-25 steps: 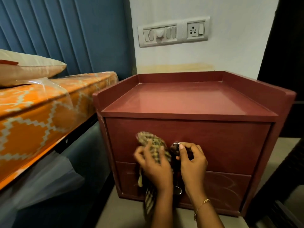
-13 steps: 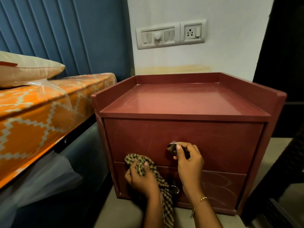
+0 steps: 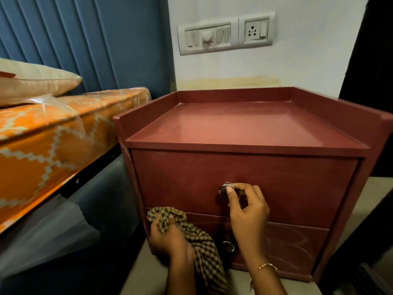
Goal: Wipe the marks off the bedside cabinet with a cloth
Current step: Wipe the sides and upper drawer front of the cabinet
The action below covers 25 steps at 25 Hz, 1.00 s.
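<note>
Now that the cloth has dropped from the upper drawer, the cabinet (image 3: 244,128) shows pale marks on its lower drawer (image 3: 287,245). The left hand (image 3: 170,237) grips the cloth (image 3: 200,241) against it; the right hand (image 3: 246,211) still pinches the knob (image 3: 224,189)

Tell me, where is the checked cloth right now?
The checked brown cloth is low in the head view, held in the left hand against the lower drawer's left end.

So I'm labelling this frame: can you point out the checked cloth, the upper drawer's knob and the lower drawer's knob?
checked cloth (image 3: 204,248): head view, on the fold hanging below the left hand.
upper drawer's knob (image 3: 222,190): head view, on its metal face beside the thumb.
lower drawer's knob (image 3: 228,246): head view, on its round metal face.
</note>
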Available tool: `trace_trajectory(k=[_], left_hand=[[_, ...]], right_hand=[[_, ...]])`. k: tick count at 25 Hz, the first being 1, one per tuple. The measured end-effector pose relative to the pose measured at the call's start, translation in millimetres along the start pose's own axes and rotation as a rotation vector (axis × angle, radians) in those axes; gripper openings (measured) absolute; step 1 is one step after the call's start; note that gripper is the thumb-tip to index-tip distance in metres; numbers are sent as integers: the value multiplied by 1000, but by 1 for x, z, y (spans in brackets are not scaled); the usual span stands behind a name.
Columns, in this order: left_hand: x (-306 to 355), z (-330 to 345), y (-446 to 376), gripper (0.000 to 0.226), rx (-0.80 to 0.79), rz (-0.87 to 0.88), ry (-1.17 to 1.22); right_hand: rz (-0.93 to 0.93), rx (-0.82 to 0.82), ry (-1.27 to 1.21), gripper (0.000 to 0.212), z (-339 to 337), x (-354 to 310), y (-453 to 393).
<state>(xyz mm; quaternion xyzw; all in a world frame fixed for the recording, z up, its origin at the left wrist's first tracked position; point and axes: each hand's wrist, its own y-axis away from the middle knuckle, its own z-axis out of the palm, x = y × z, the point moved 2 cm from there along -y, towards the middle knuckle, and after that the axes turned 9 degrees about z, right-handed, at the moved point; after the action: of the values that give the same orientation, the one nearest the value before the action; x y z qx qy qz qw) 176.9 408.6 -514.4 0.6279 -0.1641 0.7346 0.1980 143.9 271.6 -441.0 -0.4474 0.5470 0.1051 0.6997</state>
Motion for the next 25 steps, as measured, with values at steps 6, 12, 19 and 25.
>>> trace_trajectory(k=[6,12,19,25], left_hand=[[86,18,2,34,-111,770,3],[74,22,-20,29,52,605,38],[145,18,-36,38,113,807,-17],[148,20,-57,61,150,743,-124]], right_hand=[[-429,243,413,25,-5,-33,-13],[-658,53,523,32,22,-58,-45],[-712,59,607,30,24,-53,-55],[-640,81,587,28,28,-57,-50]])
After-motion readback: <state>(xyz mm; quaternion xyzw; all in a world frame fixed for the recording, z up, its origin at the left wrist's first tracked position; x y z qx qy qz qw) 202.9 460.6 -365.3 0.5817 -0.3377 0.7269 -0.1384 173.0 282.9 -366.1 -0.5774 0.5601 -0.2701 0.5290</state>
